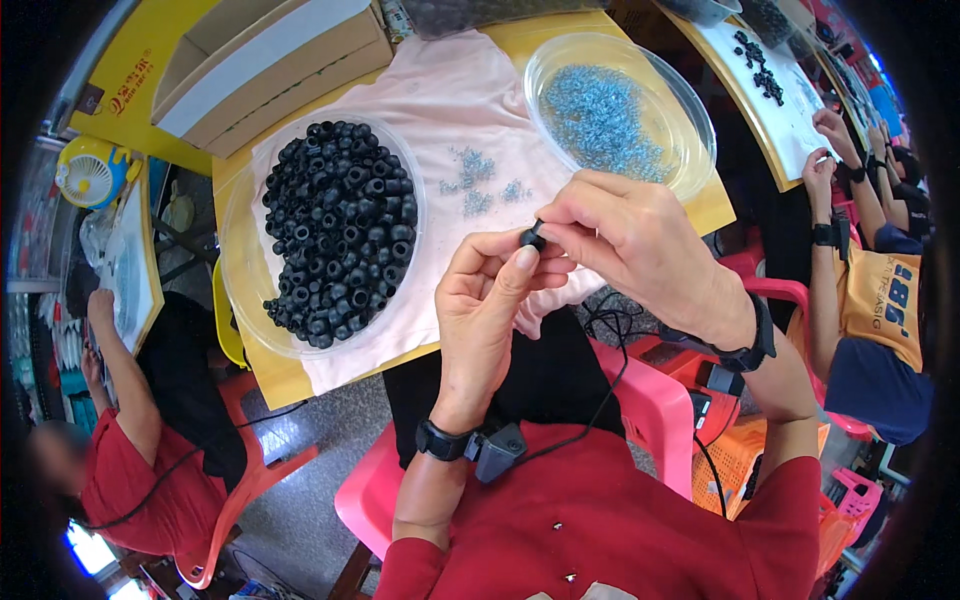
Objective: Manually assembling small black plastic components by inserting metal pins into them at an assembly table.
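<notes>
Above the near edge of the table, a small round black bead-like piece (531, 238) sits between my two hands. My left hand (483, 295) is closed around it, thumb on its near side. My right hand (645, 240) reaches in from the right, thumb and forefinger pinched at its top; whether they hold a separate tiny part is hidden. To the left, a clear round tray (240, 308) holds a heap of hollow black bead-like pieces (345, 230). Tiny pale-blue bits (472, 172) lie in little piles on the pink cloth (445, 95), their exact shape too small to tell.
A clear round bowl (690, 130) of tiny blue bits (605, 115) stands at the far right. At the back left is a cardboard box (280, 75). Black cables (600, 400) hang by my lap. People work at tables on both sides; a small yellow fan (90, 175) stands left.
</notes>
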Demonstrator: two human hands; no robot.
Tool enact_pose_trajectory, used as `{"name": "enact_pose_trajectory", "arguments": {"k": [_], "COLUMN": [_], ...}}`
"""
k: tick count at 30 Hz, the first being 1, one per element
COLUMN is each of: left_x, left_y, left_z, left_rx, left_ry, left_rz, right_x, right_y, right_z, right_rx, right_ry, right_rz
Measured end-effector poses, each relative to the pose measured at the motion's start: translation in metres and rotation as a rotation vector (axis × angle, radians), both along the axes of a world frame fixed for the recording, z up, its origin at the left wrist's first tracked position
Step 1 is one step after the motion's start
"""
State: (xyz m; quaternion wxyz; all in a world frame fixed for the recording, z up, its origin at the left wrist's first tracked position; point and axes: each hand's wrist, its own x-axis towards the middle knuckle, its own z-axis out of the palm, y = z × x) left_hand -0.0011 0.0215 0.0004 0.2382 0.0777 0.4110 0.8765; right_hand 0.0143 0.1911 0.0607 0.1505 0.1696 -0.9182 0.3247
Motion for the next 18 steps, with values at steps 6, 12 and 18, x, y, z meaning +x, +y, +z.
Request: {"name": "enact_pose_trajectory", "arguments": {"k": [6,12,18], "left_x": [0.0,0.0,-0.004], "left_y": [-0.003,0.0,-0.005], "left_z": [-0.007,0.002,0.007], "left_rx": [0.141,0.139,0.128], "left_ry": [-0.171,-0.299,-0.328], "left_rz": [-0.067,-0.059,-0.089], "right_x": [0.004,0.007,0.006], "right_y": [-0.004,-0.012,-0.011], "right_z": [0.002,0.0,0.004], "right_rx": [-0.062,-0.11,-0.203], "right_ry": [-0.066,-0.075,-0.173], "right_rz": [-0.022,-0.068,-0.061]}}
